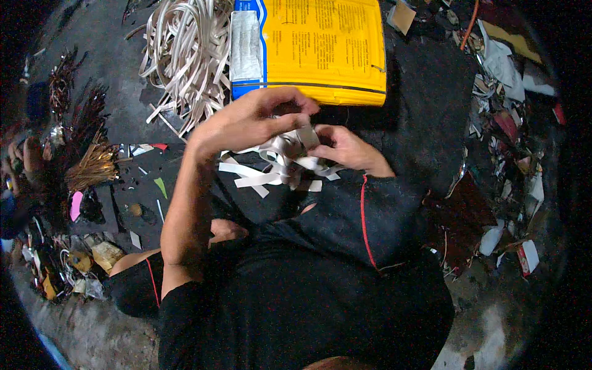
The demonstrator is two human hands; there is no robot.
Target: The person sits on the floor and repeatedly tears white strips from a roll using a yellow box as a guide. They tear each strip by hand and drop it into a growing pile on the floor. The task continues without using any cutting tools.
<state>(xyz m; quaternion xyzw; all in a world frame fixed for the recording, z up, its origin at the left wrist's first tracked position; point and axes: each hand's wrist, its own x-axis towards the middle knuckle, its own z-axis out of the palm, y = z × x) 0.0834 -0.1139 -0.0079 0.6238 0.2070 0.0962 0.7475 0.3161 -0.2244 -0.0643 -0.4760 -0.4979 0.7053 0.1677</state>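
My left hand [256, 122] arches over a bundle of white flat strips [288, 145], its fingers curled and thumb pressed along a strip at the top. On the bundle's right side, my right hand [346, 148] pinches the same strips. Loose strip ends [258, 179] fan out below, over my dark-clothed lap. Part of the bundle is hidden under my fingers. Just beyond my hands lies a yellow and blue container [320, 52] with printed panels. To its left spreads a larger heap of similar whitish strips [188, 58], looped at the top.
Dark sheeting [425, 80] covers the ground. Bundles of thin brown wire-like strands [92, 166] lie at the left, near a pink scrap [76, 205]. Mixed scraps and litter run along the right, including a white cloth-like piece [502, 61] and a small white-and-red box [528, 257].
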